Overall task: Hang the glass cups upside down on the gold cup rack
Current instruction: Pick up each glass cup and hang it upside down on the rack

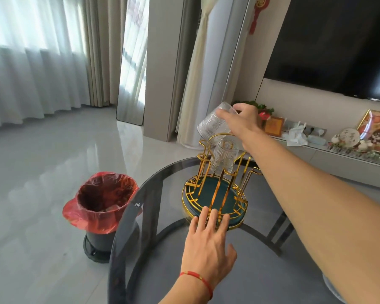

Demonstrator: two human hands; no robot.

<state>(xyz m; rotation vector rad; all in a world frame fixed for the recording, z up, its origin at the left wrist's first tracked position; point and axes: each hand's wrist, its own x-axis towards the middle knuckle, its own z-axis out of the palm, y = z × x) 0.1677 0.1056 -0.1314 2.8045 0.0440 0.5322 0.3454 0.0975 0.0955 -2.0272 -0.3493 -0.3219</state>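
The gold cup rack (215, 187) stands on a dark green round base on the smoked-glass round table (154, 216). One embossed glass cup (223, 156) hangs upside down on a far prong. My right hand (244, 121) holds a second glass cup (213, 123) by its bottom, mouth tilted downward, just above the rack's top loop. My left hand (208, 242) lies flat, fingers spread, with its fingertips against the near rim of the rack's base. A red string circles that wrist.
A black waste bin with a red plastic liner (101, 207) stands on the floor left of the table. Behind runs a low TV shelf (338, 150) with framed pictures and ornaments. A leaning mirror (132, 62) and curtains are at the back.
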